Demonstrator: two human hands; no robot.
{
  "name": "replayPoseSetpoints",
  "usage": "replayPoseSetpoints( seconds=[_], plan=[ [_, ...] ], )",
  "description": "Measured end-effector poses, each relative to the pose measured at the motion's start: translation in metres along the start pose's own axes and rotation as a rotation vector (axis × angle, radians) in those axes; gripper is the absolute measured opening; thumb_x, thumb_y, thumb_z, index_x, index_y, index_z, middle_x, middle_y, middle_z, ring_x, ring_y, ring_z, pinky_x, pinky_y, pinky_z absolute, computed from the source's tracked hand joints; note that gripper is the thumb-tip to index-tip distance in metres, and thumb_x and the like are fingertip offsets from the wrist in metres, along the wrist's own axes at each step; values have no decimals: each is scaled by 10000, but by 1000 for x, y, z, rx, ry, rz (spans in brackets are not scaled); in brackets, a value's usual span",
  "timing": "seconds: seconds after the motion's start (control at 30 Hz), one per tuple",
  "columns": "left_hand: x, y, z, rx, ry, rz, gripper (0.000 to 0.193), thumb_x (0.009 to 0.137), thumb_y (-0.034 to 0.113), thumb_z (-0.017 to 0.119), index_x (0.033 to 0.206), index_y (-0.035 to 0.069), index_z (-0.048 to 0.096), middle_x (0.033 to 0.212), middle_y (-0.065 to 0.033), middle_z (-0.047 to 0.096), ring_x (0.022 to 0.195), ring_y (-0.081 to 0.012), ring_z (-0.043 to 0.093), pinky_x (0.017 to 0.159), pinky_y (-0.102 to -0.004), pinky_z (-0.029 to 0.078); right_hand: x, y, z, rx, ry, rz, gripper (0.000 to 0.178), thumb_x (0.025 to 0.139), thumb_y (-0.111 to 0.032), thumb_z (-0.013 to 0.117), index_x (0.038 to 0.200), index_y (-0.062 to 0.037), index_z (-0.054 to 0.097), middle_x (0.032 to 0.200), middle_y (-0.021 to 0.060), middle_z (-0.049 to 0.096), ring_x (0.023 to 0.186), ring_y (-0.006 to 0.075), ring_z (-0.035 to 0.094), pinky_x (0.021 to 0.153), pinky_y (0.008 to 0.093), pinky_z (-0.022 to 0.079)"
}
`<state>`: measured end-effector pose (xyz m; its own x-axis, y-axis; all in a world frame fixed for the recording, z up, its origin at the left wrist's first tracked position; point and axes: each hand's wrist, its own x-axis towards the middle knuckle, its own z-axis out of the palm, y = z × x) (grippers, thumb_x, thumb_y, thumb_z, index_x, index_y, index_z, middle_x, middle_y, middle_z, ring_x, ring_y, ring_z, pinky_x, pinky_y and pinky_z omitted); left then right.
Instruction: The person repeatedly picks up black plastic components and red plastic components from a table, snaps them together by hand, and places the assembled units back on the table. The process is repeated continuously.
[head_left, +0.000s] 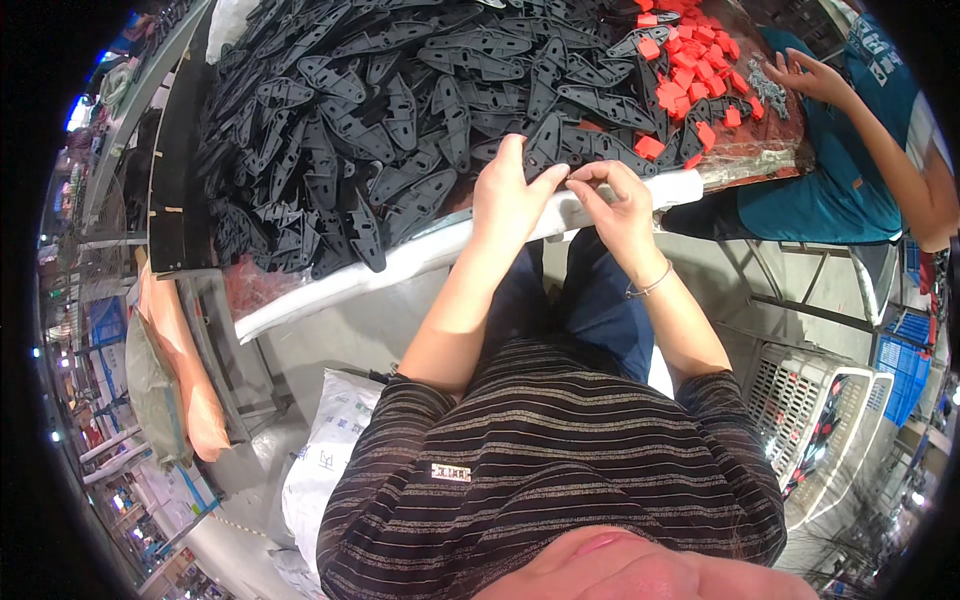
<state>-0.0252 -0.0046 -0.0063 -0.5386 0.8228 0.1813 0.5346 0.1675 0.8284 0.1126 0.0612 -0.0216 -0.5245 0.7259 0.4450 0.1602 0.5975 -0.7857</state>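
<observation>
Both hands met over the near edge of the worktable [252,287], fingertips close together. Left hand [506,200] had thumb and index spread, with a black slotted plastic part [545,143] showing in the gap; couldn't tell if it was gripped or just lying behind. Right hand [622,208] had thumb and index curled almost together at the left thumb tip; anything pinched there was too small to make out, so grasp unclear. Thin bracelet [650,284] sat on the right wrist.

That part was at the near edge of a big heap of similar black parts [400,110], which covered most of the tabletop to the left and far side. Red plastic pieces [690,75] were piled at far right, some scattered nearer on black parts. Small metal pieces [766,88] lay right of those, near a co-worker's open hand [815,80]. White padding roll [420,262] ran along the near table edge. White mesh crate [785,410] stood at near right.
</observation>
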Motion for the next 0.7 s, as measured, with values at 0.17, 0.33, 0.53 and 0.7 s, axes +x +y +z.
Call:
replayPoseSetpoints(
  seconds=[0.17, 0.33, 0.53, 0.7],
  plan=[
    [-4, -16, -2, -901, -185, -331, 220, 897, 148, 414, 1071, 21, 459, 827, -76, 540, 672, -164, 543, 558, -269, 433, -4, -5, 3, 205, 75, 147, 148, 757, -24, 677, 899, -17, 636, 789, 46, 628, 725, 125, 584, 677, 239, 472],
    [-15, -6, -13, -1225, -253, -270, 218, 912, 121, 416, 1083, 0, 476, 900, -93, 567, 791, -177, 580, 663, -299, 489, -2, -23, 8, 355, 44, 205, 127, 787, -33, 656, 909, -4, 636, 813, 43, 639, 724, 98, 586, 676, 234, 477],
    [-22, -2, -16, -1153, -287, -193, 239, 929, 142, 484, 1124, 3, 484, 976, -81, 590, 855, -156, 602, 681, -279, 523, 1, -35, 8, 353, 49, 222, 87, 803, -41, 644, 877, 2, 625, 801, 52, 637, 671, 92, 613, 615, 217, 484],
    [-26, 4, -16, -1077, -273, -213, 238, 921, 114, 502, 1127, -3, 482, 1000, -62, 580, 877, -127, 590, 689, -270, 542, -2, -35, 13, 296, 118, 206, 84, 800, -39, 649, 867, -2, 612, 772, 59, 617, 649, 109, 604, 584, 227, 480]
  ],
)
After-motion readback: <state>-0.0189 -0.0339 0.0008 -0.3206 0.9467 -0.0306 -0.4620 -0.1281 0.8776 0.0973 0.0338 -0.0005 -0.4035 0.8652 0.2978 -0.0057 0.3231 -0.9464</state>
